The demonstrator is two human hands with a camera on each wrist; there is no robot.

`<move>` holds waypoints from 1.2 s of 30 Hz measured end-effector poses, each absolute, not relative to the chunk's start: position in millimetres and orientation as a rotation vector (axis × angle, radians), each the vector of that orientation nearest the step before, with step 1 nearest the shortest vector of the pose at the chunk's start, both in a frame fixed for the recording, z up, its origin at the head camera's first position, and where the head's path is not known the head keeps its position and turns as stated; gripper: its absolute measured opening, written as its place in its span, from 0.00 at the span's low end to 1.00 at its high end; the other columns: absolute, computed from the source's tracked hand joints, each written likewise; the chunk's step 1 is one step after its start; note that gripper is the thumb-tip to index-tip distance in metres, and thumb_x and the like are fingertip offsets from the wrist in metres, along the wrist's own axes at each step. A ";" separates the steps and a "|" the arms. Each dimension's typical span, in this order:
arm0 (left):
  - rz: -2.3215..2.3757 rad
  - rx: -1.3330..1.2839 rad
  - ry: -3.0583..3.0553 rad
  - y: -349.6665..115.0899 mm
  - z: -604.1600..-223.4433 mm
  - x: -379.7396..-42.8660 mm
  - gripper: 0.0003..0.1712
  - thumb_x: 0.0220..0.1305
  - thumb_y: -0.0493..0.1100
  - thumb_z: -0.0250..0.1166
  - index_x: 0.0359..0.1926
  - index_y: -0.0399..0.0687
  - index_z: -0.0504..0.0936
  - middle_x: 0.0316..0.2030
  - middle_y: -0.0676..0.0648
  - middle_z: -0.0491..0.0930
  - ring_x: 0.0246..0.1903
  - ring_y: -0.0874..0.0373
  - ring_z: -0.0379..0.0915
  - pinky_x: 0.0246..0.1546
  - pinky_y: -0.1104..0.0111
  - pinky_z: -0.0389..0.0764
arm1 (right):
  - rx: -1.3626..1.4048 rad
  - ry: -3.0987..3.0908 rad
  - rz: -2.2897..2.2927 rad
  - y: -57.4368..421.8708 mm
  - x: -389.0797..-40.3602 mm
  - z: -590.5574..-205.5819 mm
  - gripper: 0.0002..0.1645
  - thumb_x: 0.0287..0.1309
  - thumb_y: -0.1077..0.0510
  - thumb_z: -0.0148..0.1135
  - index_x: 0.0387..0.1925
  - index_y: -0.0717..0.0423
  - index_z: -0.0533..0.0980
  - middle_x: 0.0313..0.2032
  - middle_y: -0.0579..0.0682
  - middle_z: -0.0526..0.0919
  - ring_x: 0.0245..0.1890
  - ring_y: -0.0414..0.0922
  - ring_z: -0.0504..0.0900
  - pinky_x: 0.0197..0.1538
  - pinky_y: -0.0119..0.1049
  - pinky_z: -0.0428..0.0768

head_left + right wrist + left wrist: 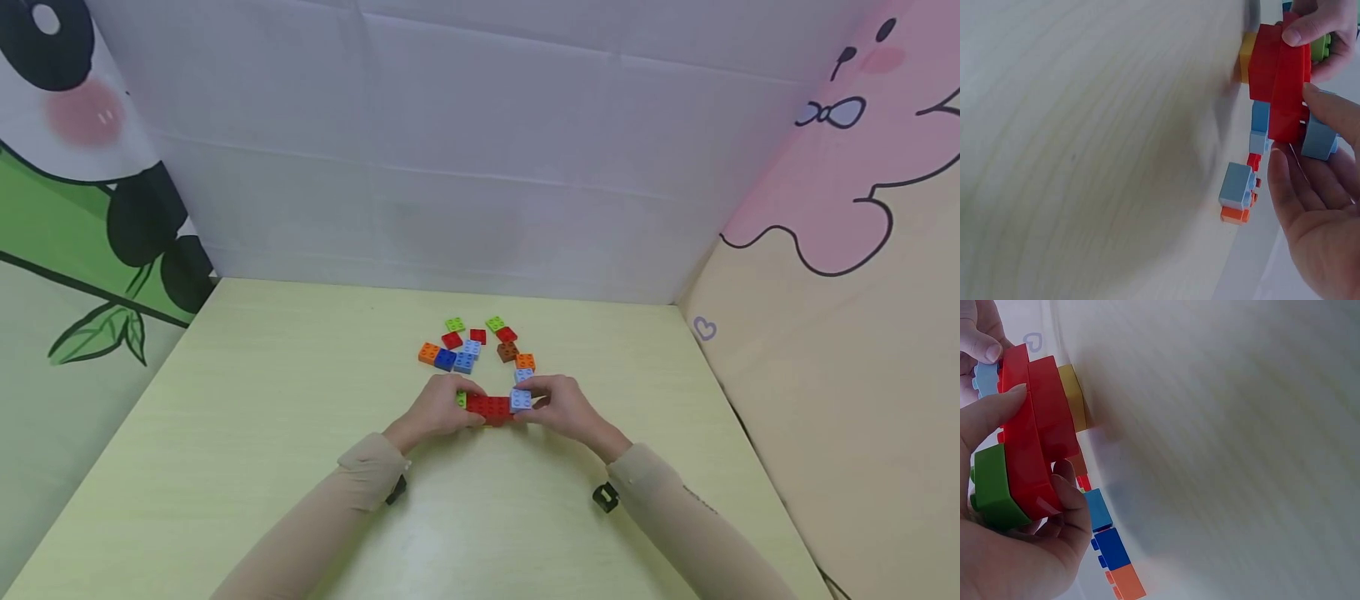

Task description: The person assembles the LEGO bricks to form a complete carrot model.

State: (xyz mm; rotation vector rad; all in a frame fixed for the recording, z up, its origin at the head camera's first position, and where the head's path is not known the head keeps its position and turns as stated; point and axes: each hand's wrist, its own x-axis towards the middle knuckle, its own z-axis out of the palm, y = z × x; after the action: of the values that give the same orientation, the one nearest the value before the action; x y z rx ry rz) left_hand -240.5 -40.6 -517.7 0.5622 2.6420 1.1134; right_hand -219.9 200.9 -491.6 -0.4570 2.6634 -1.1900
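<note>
Both hands meet at a small stack of toy building bricks at the middle of the table. My left hand grips the left part of the long red brick between thumb and fingers. A green brick sits on its left end. Beneath the long brick are a shorter red brick and a yellow brick at the bottom. At the right end, my right hand pinches a light blue brick, which stands at the studs of the long red brick.
Behind the hands lie several loose bricks: orange, dark blue, blue, red, lime green and brown. Another orange brick and a light blue one lie close behind the right hand. A white wall stands behind the table.
</note>
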 end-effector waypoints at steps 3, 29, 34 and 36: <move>1.112 0.554 2.644 -40.6 -517.6 -240.4 0.21 0.48 0.47 0.76 0.46 0.56 0.86 0.44 0.55 0.78 0.46 0.56 0.67 0.46 0.59 0.71 | -0.457 2.670 -1.186 202.0 -220.9 -493.5 0.25 0.46 0.57 0.76 0.50 0.49 0.81 0.44 0.44 0.82 0.40 0.42 0.81 0.40 0.34 0.80; 1.108 0.568 2.631 -40.8 -516.9 -241.3 0.21 0.49 0.47 0.76 0.47 0.54 0.85 0.42 0.55 0.78 0.43 0.56 0.68 0.43 0.60 0.71 | -0.506 2.661 -1.162 197.4 -223.6 -497.2 0.25 0.47 0.54 0.75 0.49 0.52 0.81 0.44 0.45 0.82 0.41 0.42 0.80 0.40 0.32 0.79; 1.114 0.573 2.624 -40.6 -517.9 -242.1 0.21 0.49 0.47 0.76 0.47 0.54 0.85 0.42 0.55 0.78 0.43 0.57 0.68 0.42 0.61 0.72 | -0.509 2.675 -1.119 196.2 -223.0 -494.2 0.25 0.47 0.54 0.76 0.49 0.52 0.81 0.43 0.45 0.82 0.40 0.42 0.80 0.39 0.33 0.79; 1.113 0.579 2.623 -40.6 -518.2 -242.2 0.21 0.49 0.47 0.76 0.47 0.54 0.85 0.42 0.55 0.78 0.43 0.57 0.68 0.42 0.60 0.72 | -0.516 2.667 -1.114 195.7 -223.2 -493.3 0.25 0.47 0.54 0.75 0.49 0.53 0.81 0.42 0.46 0.82 0.40 0.43 0.80 0.40 0.34 0.79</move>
State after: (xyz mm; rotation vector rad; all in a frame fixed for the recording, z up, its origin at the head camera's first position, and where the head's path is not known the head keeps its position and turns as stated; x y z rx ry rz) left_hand -242.2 -40.6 -518.2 0.5794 2.6232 1.1129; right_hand -223.2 195.7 -493.3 -0.5159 2.6674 -1.1139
